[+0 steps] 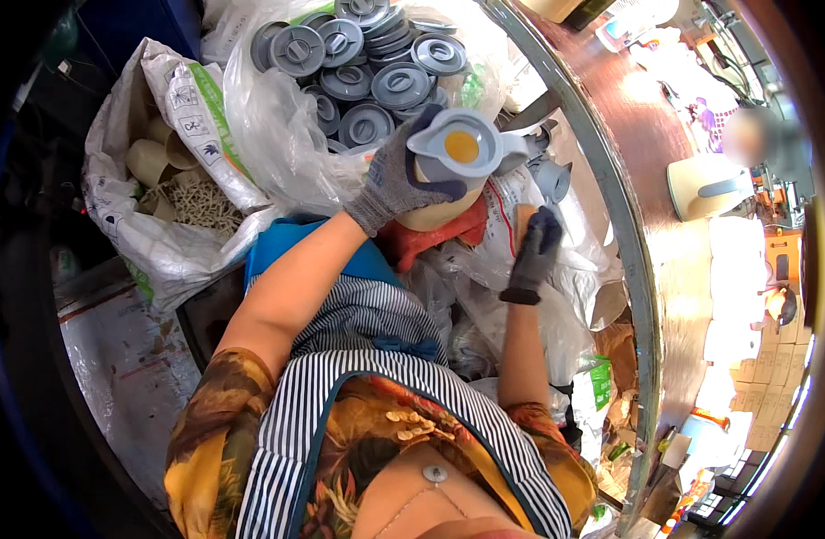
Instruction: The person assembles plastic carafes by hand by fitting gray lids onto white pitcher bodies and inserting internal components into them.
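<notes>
My left hand [399,180], in a grey knit glove, is wrapped round the side of a jug [426,216] with a beige body. The jug has a grey rim with a spout and a grey handle; a yellow-orange round patch shows in its mouth. A red cloth [444,235] lies under it. To the right, my right hand [536,251], in a dark glove, is closed on a tan, wood-coloured piece, mostly hidden by the fingers. Several small grey plastic parts [550,178] lie just beyond that hand.
Ahead, a transparent plastic bag [260,108] holds several round grey lids [402,85]. At left stands a white woven sack [129,211] with beige pieces inside. A metal-edged table [642,296] curves along the right, bearing another beige jug [705,187]. A person [776,305] is farther off.
</notes>
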{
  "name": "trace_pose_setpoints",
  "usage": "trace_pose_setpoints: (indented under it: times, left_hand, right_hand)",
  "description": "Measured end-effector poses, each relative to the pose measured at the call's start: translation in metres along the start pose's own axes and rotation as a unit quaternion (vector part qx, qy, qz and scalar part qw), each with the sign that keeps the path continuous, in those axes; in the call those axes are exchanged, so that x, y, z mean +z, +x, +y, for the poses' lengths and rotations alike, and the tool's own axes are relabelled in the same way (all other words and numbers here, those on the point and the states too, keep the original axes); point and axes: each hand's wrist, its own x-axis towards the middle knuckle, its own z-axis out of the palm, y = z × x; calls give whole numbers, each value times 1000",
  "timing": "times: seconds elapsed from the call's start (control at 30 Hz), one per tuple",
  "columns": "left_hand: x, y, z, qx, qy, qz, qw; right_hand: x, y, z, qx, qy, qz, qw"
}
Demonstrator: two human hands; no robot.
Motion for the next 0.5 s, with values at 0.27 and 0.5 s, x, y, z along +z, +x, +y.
trace_pose_setpoints:
  times: [0.27, 0.5]
  left_hand:
    - [12, -14, -36, -36, 63, -70, 995]
    - [-34, 10, -8, -66, 16, -233, 970]
  right_hand:
    - [30, 81, -234, -320, 78, -6, 944]
    - [127, 73, -130, -390, -303, -230, 839]
